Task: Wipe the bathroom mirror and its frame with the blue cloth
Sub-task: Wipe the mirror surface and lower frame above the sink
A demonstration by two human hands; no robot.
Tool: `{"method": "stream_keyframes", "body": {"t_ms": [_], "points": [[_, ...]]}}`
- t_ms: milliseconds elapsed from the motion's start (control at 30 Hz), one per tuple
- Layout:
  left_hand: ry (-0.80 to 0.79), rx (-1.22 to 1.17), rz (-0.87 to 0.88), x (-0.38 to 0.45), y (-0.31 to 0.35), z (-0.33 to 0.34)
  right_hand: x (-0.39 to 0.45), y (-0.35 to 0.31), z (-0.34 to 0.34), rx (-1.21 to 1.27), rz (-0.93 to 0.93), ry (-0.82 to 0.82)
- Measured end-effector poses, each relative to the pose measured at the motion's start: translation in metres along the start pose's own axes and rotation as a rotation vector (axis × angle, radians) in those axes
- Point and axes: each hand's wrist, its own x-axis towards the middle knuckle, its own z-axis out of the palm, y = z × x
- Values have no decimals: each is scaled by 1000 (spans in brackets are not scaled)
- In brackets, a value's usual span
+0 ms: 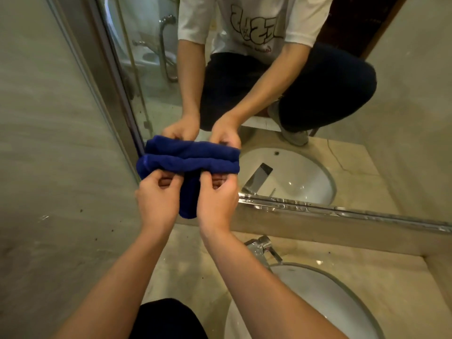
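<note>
While pinched between curled fingers of left hand point(156, 199) and right hand point(216, 201), blue cloth point(188, 165) bunched against mirror point(305, 99), just beyond fingertips, near frame point(342, 211).

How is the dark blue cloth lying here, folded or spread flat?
Folded. The dark blue cloth is bunched into a thick roll against the mirror's lower edge, both hands gripping it, left hand, right hand.

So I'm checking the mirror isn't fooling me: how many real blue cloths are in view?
1. The blue cloth is gripped by the left hand and the right hand against the mirror, near its lower left corner; the second blue band above it is its reflection.
</note>
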Motion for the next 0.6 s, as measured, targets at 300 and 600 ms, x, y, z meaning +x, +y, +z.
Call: {"method": "stream_keyframes", "body": {"t_ms": [300,600], "points": [[-130,-11,-42,-61,24,77,39,2,-98,-99,-54,81],[-168,-54,-28,-120,42,161,76,-12,-211,-194,-189,60]]}}
